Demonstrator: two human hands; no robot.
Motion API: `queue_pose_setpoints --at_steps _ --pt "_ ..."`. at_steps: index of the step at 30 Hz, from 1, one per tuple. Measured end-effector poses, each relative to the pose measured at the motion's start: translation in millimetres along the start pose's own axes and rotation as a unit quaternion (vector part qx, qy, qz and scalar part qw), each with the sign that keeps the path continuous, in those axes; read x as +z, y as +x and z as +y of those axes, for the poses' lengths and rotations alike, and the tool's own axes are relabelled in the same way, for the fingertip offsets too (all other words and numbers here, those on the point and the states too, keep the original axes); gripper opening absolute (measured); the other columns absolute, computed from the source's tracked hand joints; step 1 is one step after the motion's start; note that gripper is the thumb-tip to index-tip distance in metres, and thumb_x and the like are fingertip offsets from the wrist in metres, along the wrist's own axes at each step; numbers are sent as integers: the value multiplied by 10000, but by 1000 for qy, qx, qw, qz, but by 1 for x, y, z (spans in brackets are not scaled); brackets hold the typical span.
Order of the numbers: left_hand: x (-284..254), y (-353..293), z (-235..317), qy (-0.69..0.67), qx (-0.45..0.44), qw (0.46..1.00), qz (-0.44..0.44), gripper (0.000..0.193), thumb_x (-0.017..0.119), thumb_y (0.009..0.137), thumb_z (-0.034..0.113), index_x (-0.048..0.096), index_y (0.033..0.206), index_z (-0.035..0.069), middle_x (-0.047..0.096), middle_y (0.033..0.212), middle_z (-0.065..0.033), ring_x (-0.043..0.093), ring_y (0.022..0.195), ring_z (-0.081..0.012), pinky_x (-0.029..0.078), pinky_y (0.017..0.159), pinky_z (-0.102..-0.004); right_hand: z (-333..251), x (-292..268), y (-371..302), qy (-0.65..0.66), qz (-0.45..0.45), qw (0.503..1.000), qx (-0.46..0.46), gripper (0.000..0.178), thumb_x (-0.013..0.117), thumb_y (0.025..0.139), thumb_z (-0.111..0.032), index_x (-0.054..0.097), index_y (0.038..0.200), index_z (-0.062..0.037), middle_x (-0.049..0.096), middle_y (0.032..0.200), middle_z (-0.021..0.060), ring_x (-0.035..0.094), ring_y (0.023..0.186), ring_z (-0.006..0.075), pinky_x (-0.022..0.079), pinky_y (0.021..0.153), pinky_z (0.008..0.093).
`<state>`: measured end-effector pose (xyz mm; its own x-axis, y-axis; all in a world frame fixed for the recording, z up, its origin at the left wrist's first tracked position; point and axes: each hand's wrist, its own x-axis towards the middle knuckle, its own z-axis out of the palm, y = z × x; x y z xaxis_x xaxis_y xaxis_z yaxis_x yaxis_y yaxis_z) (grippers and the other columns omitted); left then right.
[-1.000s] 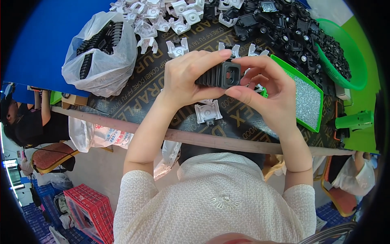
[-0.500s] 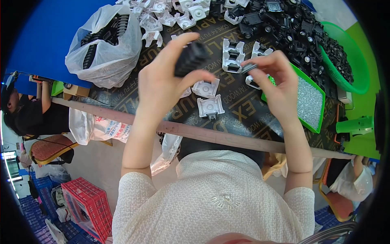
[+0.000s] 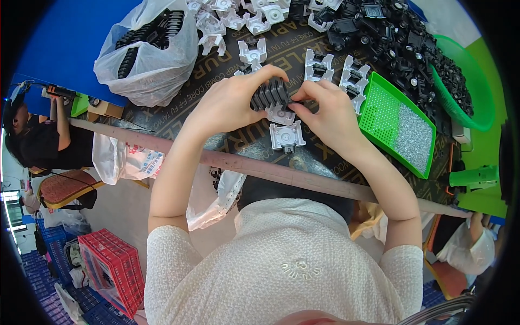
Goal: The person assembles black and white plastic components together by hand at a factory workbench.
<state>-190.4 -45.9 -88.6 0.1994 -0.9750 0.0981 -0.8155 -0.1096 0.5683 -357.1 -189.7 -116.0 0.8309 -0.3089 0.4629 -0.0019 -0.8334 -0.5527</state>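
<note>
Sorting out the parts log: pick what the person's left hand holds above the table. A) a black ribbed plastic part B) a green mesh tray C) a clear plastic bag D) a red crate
A: the left hand grips the black ribbed plastic part, with the right hand touching its end.

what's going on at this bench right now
A person at a worktable holds a ribbed black plastic part in the left hand, while the right hand pinches its end. White plastic brackets lie beneath; a green tray sits to the right and a bag of black parts to the left.
</note>
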Motion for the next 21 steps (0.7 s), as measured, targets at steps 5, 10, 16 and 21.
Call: queue_pose_setpoints --at_steps 5,10,16,21 --pt "3 6 8 -15 -42 999 -10 642 809 692 114 495 1247 201 709 1045 -107 673 979 -359 533 781 -443 0 3 0 -5 7 1000 -20 150 750 735 -53 629 823 -54 644 726 80 611 744 273 500 677 401" --pt "12 10 7 -12 -39 997 58 672 841 659 103 522 1243 197 702 960 -122 695 864 -351 536 715 -402 6 7 0 -10 18 999 -48 144 741 733 -46 620 809 -49 644 732 80 602 752 287 495 685 402" --pt "14 14 7 -18 -32 997 64 677 847 659 120 525 1250 185 706 980 -119 693 893 -358 536 730 -402 16 9 0 5 9 998 -65 148 739 734 -35 607 799 -45 633 731 102 618 747 309 497 678 418" --pt "16 17 9 -7 -33 997 69 671 842 665 120 528 1255 185 716 997 -125 690 919 -362 534 752 -410 23 12 -3 28 5 998 -52 154 745 743 -34 604 805 -35 632 731 110 637 737 312 502 652 411"
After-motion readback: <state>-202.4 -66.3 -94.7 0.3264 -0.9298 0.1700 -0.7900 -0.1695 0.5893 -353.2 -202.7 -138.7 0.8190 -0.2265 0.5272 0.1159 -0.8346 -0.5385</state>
